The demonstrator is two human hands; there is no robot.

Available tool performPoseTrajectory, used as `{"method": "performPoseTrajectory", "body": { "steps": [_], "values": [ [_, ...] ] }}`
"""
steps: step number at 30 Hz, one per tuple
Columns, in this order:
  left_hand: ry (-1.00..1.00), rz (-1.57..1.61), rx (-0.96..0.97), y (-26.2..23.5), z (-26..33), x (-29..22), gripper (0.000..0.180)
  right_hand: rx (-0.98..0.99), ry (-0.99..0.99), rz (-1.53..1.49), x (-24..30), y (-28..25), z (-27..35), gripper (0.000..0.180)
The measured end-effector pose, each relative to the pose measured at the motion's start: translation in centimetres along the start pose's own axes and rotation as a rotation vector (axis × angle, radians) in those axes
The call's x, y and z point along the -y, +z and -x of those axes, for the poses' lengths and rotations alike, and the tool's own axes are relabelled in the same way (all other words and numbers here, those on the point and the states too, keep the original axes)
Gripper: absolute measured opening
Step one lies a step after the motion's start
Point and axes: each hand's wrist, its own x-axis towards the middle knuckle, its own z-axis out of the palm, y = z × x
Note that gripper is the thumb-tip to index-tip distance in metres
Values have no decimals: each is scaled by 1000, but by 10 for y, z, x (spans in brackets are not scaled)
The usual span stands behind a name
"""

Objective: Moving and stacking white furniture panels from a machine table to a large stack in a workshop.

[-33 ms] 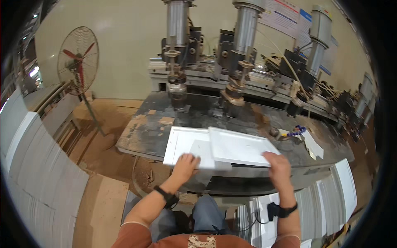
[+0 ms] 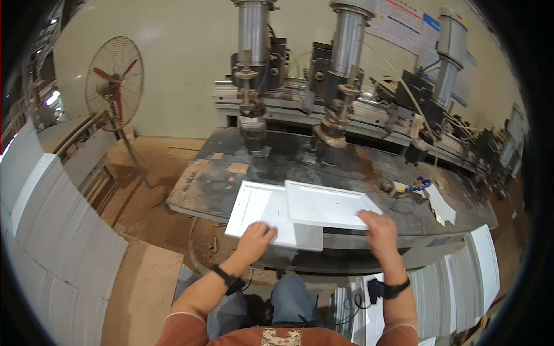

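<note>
Two white rectangular panels with raised rims lie partly overlapped at the front of a dark worktable (image 2: 190,193). The left white panel (image 2: 259,207) juts past the table's front edge, and my left hand (image 2: 255,239) has its curled fingers over its near edge; the thumb is hidden. Over the left one's right part lies the right white panel (image 2: 329,203). My right hand (image 2: 379,230) grips that upper panel at its near right corner, fingers on top. Both wrists wear black bands.
Several upright machine heads, among them a left spindle (image 2: 252,124) and a middle spindle (image 2: 332,135), stand behind the panels. White panel stacks rise at left (image 2: 57,230) and right (image 2: 444,294). A caged fan (image 2: 115,83) stands back left; a blue segmented hose (image 2: 418,184) lies at right.
The right panel has slid left, further over the left panel. The left panel's near edge has come toward me and lower. Both hands have moved with the panels; the view has shifted slightly.
</note>
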Motion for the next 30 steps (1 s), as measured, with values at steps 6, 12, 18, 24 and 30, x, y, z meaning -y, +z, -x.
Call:
{"method": "performPoseTrajectory", "body": {
  "steps": [6, 12, 18, 24, 30],
  "values": [
    [255, -169, 159, -183, 71, 14, 36, 128, 64, 45, 26, 153, -50, 37],
    [232, -730, 219, -357, 57, -8, 28, 293, 92, -103, 25, 219, -96, 50],
    [-191, -1357, 51, -471, 49, 10, 26, 412, 181, -114, 39, 226, -112, 55],
    [-695, -1489, 105, -564, 62, 93, 18, 153, 97, -167, 26, 146, -127, 66],
    [-906, -1481, 155, -588, 115, 154, 57, -179, 24, -22, -97, 13, -57, 58]
  ]
}}
